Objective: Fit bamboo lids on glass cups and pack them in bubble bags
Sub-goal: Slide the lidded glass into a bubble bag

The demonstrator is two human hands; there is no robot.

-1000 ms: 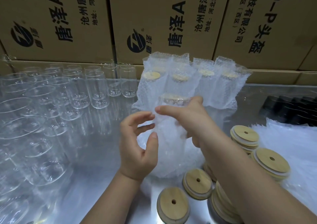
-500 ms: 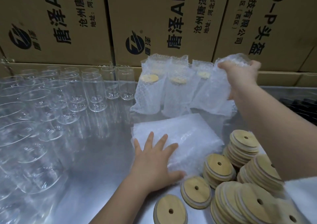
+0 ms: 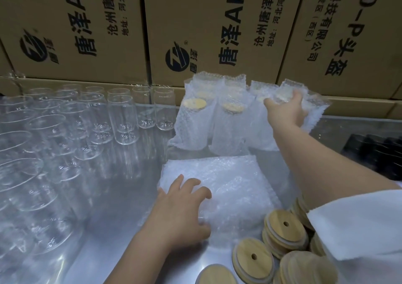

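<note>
My right hand (image 3: 285, 111) reaches to the back and grips a bagged, lidded glass cup (image 3: 289, 93) at the right end of a row of packed cups (image 3: 195, 120). My left hand (image 3: 182, 212) rests on a flat stack of bubble bags (image 3: 230, 183), with its fingers curling over the stack's left edge. Bamboo lids (image 3: 283, 225) with a centre hole lie in piles at the front right. Several empty glass cups (image 3: 123, 118) stand on the left half of the metal table (image 3: 121, 196).
Printed cardboard boxes (image 3: 217, 29) form a wall right behind the cups. A dark tray of black items (image 3: 376, 151) sits at the right edge. My white sleeve (image 3: 356, 231) covers part of the lid piles.
One second ago both hands held a bagged cup in front of me. Since then my right hand carried it to the back row, and my left hand dropped onto the bubble bag stack.
</note>
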